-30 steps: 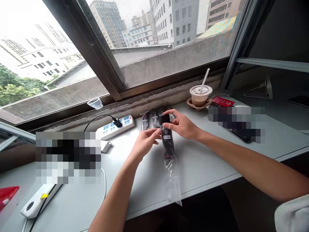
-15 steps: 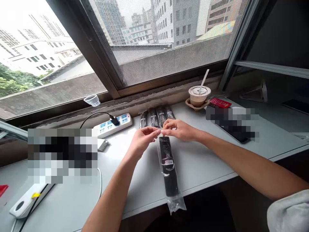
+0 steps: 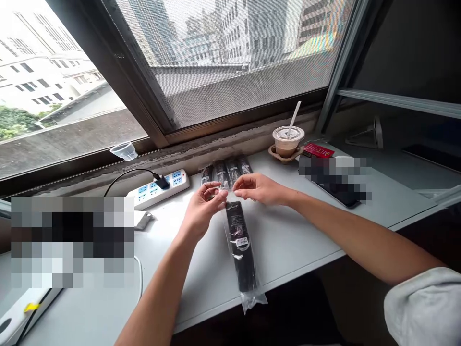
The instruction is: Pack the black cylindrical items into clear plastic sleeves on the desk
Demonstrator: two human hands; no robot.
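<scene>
A long black item (image 3: 243, 269) with a white barcode label lies lengthwise inside a clear plastic bag (image 3: 253, 301). The bag's near end hangs over the front edge of the desk. At its far end, my left hand (image 3: 202, 211) pinches the film between thumb and fingers. Close beside it, my right hand (image 3: 262, 190) has its thumb and index finger pressed together on the same end, with a thin strip of film between the two hands. Just past my fingers, several similar black packages (image 3: 233, 172) in clear wrap lie in a row.
On the left are a white power strip (image 3: 180, 179) with a black plug and a grey-white adapter (image 3: 144, 219). A lidded drink cup (image 3: 287, 139) with a straw stands in a cardboard holder. Right of it are a red packet (image 3: 318, 150) and a dark phone (image 3: 342, 192). A clear plastic cup (image 3: 124, 151) rests on the sill.
The whole view has shifted, so things sit further left. My two hands have drawn slightly apart at the bag's far end, and film now shows between them.
</scene>
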